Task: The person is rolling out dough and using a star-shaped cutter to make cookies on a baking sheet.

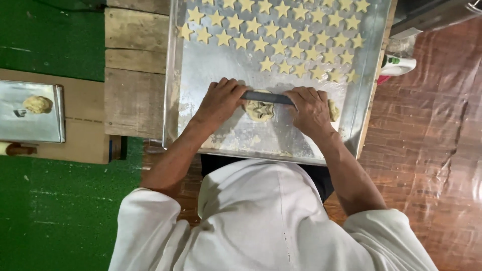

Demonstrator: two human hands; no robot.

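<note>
While both hands were lowered onto the large metal baking tray [191, 75], a dark flat blade [266, 97] was gripped at its two ends, the left hand [221, 100] curled shut around one end and the right hand [309, 108] curled shut around the other. The hands were held apart, with the blade spanning the gap between them. Just below the blade, between the hands, a small flattened round of pale dough [259, 110] was seen lying on the tray, a star shape pressed into its middle. Another bit of dough [333, 110] was partly hidden behind the right hand. Rows of cut star-shaped dough pieces [281, 35] were laid across the far half of the tray. The tray was rested on a wooden board [134, 75]. Well apart to the left, a lump of dough [37, 104] was left on a smaller metal tray [30, 128]
</note>
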